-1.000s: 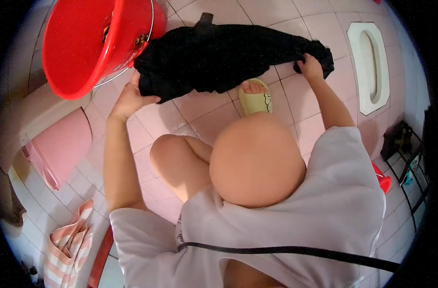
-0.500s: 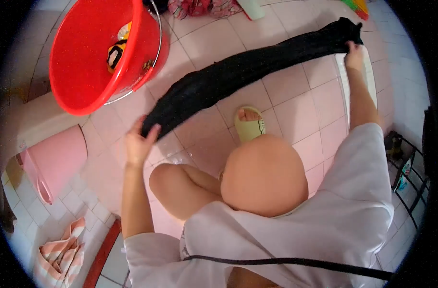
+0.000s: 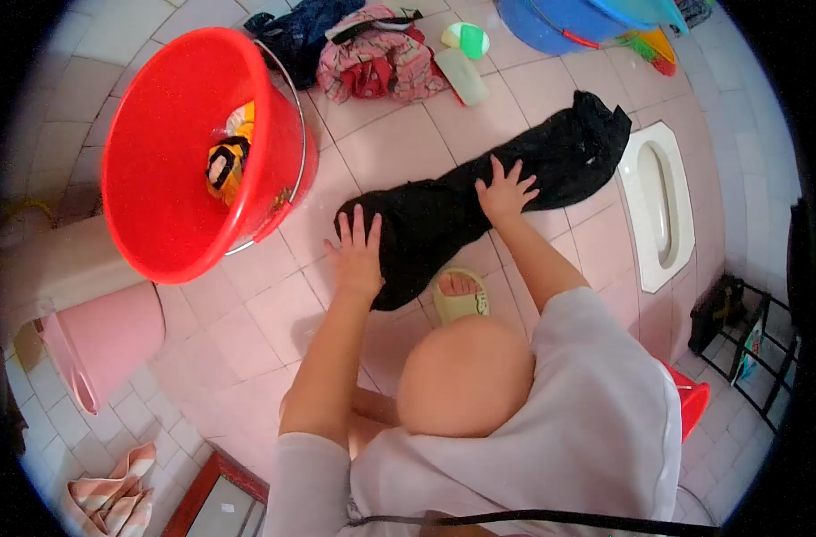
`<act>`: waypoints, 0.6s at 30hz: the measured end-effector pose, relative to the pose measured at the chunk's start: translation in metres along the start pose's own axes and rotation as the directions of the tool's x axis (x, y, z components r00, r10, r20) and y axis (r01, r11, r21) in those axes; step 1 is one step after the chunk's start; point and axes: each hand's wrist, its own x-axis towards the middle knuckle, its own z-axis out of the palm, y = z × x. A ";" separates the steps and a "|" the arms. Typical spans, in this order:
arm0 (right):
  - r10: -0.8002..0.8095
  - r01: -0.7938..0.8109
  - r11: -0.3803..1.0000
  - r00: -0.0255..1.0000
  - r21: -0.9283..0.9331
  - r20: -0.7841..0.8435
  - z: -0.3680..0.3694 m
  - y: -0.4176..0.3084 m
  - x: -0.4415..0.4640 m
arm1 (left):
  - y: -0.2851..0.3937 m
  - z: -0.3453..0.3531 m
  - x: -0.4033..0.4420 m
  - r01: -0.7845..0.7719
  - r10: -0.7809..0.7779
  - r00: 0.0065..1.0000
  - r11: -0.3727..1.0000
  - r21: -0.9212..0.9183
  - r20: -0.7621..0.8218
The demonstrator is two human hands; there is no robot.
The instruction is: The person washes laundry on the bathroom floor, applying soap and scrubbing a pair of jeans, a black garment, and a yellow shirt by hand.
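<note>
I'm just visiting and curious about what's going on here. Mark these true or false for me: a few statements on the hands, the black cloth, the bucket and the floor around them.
1. The left hand and the right hand both have their fingers spread. True.
2. The black cloth is held up in the air. False: the black cloth lies along the tiled floor.
3. The red bucket is empty. False: the red bucket has a yellow-and-black item inside.
4. A white squat toilet is set into the floor. True.
</note>
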 end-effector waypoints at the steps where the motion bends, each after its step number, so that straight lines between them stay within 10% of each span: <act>1: 0.055 -0.055 0.998 0.998 -0.015 0.040 -0.011 -0.008 0.005 | 0.001 -0.002 0.008 0.015 -0.017 0.999 0.999 0.033 0.044; 7: -0.292 0.522 0.765 0.803 0.377 -0.519 -0.028 -0.055 0.103 | -0.019 0.033 0.030 0.025 -0.035 0.965 0.999 0.043 0.258; 11: -0.237 0.354 0.901 0.885 0.249 -0.401 -0.048 -0.095 0.137 | -0.017 0.042 0.033 0.077 -0.074 0.943 0.997 0.003 0.325; 13: -0.256 0.266 0.940 0.964 0.212 -0.072 -0.048 -0.108 0.136 | -0.018 0.051 0.037 0.085 -0.089 0.956 0.996 0.025 0.281; 18: -0.360 0.410 0.889 0.901 0.203 -0.243 -0.013 -0.131 0.115 | -0.019 0.054 0.050 0.087 -0.085 0.971 0.996 -0.002 0.222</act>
